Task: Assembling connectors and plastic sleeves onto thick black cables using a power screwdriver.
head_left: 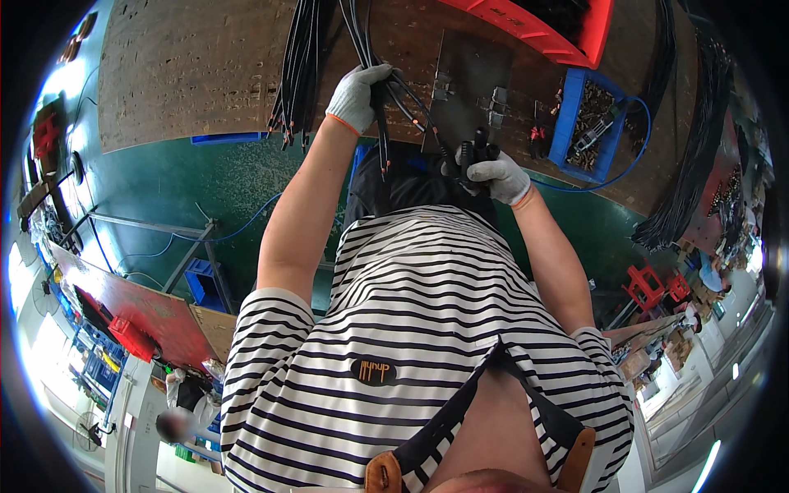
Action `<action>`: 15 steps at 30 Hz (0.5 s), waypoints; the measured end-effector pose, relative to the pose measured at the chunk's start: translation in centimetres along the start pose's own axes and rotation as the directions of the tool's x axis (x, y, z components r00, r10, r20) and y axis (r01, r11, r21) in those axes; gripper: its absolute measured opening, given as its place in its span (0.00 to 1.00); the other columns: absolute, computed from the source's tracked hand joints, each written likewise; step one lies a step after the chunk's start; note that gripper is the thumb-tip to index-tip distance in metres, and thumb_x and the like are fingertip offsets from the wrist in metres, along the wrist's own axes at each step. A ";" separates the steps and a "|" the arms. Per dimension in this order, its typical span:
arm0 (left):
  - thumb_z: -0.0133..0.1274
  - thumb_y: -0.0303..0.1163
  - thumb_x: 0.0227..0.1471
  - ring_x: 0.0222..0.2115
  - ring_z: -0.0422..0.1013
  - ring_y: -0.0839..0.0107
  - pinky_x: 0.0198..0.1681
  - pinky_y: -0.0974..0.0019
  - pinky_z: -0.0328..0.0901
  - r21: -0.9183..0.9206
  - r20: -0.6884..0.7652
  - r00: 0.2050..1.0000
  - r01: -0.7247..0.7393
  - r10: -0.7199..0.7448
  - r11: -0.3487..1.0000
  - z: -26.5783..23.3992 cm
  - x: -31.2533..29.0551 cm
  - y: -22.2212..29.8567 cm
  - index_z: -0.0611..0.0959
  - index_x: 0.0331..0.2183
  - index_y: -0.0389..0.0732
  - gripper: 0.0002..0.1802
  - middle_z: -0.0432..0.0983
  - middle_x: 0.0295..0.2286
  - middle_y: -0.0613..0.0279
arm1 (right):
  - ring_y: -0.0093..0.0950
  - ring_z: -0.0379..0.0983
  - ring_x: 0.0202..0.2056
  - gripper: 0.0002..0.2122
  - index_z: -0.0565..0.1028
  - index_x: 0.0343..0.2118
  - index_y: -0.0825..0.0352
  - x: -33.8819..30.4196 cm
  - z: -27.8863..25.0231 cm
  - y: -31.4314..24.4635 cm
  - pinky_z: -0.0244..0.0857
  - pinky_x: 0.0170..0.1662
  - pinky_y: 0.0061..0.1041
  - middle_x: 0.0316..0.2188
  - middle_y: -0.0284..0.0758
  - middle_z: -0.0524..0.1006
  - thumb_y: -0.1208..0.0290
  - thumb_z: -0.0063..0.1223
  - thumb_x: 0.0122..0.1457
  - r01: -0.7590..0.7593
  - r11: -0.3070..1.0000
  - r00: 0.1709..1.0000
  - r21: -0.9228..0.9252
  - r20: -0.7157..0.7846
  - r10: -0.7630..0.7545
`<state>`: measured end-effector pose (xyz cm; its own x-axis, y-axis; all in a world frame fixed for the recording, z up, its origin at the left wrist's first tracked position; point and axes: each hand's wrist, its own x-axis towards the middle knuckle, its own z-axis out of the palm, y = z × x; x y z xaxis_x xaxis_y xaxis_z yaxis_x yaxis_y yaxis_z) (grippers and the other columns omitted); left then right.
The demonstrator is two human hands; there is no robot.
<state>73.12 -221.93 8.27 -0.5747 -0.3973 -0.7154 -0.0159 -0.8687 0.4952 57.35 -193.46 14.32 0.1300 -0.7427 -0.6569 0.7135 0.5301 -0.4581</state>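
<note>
Left hand (358, 97), in a white knit glove with an orange cuff, is clenched round a bundle of thin black cables (371, 49) that hangs over the edge of the brown wooden workbench (197, 66). Loose cable ends dangle just below the fist, over the dark trousers.

Right hand (496, 177), same kind of glove, is closed on a small black hand tool (475, 154) with stubby prongs sticking up past the fingers. One cable from the bundle (423, 123) runs diagonally from the left fist into that tool. We can't tell whether the tool's jaws are closed on the cable end or just touching it; the glove hides that.

A second bunch of black cables with copper-coloured tips (297, 74) hangs just left of the held bundle, apart from it. A dark grey metal plate with small clips (472, 82) lies on the bench above the right hand. A blue plastic bin of small metal parts (590, 123) sits to the right of it, and a red plastic crate (567, 29) is at the bench's far edge.

Our read on doing this well:
- keep the left grip firm so only the one cable feeds out
- keep that cable straight into the tool, no kink
- hold tool and cable end close to the body, as now, steady
- keep the dangling ends clear of the tool
</note>
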 end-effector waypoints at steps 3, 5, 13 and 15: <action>0.56 0.28 0.66 0.32 0.81 0.69 0.39 0.66 0.79 0.000 -0.012 1.000 0.001 -0.001 1.000 -0.3 0.2 -0.2 0.83 0.42 0.34 0.07 0.85 0.36 0.56 | 0.26 0.77 0.28 0.18 0.79 0.46 0.64 0.0 0.3 -0.2 0.69 0.30 0.24 0.45 0.51 0.83 0.70 0.67 0.51 0.003 0.997 1.000 0.074 0.028 -0.005; 0.56 0.28 0.66 0.32 0.81 0.70 0.39 0.66 0.78 0.004 -0.002 1.000 0.004 -0.004 1.000 -0.7 0.5 -0.5 0.84 0.43 0.34 0.08 0.85 0.36 0.57 | 0.26 0.77 0.30 0.17 0.78 0.44 0.64 0.0 0.8 -0.8 0.70 0.30 0.24 0.45 0.51 0.83 0.70 0.67 0.51 -0.049 0.985 0.997 0.164 0.068 0.038; 0.57 0.25 0.64 0.31 0.82 0.66 0.38 0.64 0.79 -0.056 -0.003 1.000 0.028 -0.028 0.998 -1.4 1.1 -0.7 0.81 0.43 0.32 0.08 0.85 0.36 0.51 | 0.31 0.79 0.30 0.18 0.79 0.47 0.65 0.6 0.8 -0.1 0.70 0.28 0.25 0.46 0.56 0.81 0.67 0.69 0.54 -0.031 0.966 0.994 0.257 0.105 0.004; 0.57 0.24 0.64 0.32 0.82 0.66 0.38 0.64 0.79 -0.054 -0.013 0.999 0.032 -0.032 0.998 -0.8 0.7 -0.4 0.80 0.43 0.32 0.08 0.85 0.36 0.51 | 0.31 0.79 0.30 0.19 0.79 0.48 0.65 0.6 0.8 -0.1 0.70 0.28 0.25 0.46 0.56 0.81 0.66 0.69 0.55 -0.031 0.962 0.995 0.270 0.098 0.004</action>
<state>73.40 -222.09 7.12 -0.5635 -0.3727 -0.7373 0.0100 -0.8955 0.4450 57.91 -194.26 14.40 0.1999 -0.7768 -0.5971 0.8686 0.4225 -0.2589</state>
